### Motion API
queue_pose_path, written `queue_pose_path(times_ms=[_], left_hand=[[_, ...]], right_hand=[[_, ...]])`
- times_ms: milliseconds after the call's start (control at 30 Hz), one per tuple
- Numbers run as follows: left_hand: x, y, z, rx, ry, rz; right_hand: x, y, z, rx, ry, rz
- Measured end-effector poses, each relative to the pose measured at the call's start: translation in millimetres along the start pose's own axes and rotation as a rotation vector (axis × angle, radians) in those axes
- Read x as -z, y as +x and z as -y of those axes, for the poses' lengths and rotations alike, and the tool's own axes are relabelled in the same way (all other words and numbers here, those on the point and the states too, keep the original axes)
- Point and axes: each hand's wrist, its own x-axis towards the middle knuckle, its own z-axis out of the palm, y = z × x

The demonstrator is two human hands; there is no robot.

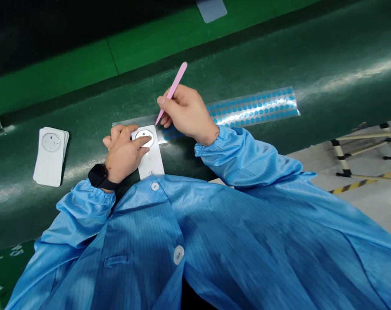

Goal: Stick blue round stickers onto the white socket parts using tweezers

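My left hand (pixel 124 148) holds down a white rounded panel (pixel 152 159) on the green surface. Its index finger presses on the panel's octagonal area (pixel 148 133), and the thumb lies just below; the other fingers bend at the panel's left side. Pink tweezers (pixel 176 84) are pinched in my right hand (pixel 187 112), slanting down so the tip is close to the panel's upper right corner. Whether the tip touches or grips anything is too small to tell. Beneath both hands runs a clear sheet with rows of blue round dots (pixel 253 106), partly covered by the panel and my right hand.
To the left lies a small stack of similar white panels (pixel 51 157). Another pale panel (pixel 211 9) is at the far top, on the bright green strip. The green work surface (pixel 337 99) stretches right; beyond its near edge stands a tubular frame (pixel 342 159) on the floor.
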Motion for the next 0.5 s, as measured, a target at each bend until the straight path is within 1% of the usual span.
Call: queue_pose_path(times_ms=[67, 100, 133, 167, 200, 267, 333, 400, 500], left_hand=[[1.3, 2, 0, 0.0, -0.001, 0.017], [2.0, 4, 0, -0.001, -0.002, 0.029], [2.5, 5, 0, -0.001, -0.001, 0.04], [2.9, 7, 0, -0.003, 0.0, 0.049], [3.2, 9, 0, -0.005, 0.0, 0.057], [3.1, 13, 1, -0.012, -0.001, 0.068], [2.3, 16, 1, -0.023, -0.01, 0.071], [1.2, 18, 2, -0.029, -0.021, 0.069], [0.0, 20, 0, -0.019, -0.037, 0.071]], right_hand=[[9, -10, 4, 0.166, -0.162, -0.052], [12, -16, 5, 0.253, -0.265, -0.039], [14, -22, 4, 0.323, -0.379, 0.007], [13, -29, 3, 0.367, -0.5, 0.079], [10, -35, 2, 0.378, -0.627, 0.168], [2, -45, 1, 0.324, -0.863, 0.342], [-8, -52, 2, 0.259, -1.042, 0.456], [-15, -56, 7, 0.24, -1.155, 0.507], [-19, -57, 15, 0.256, -1.233, 0.539]])
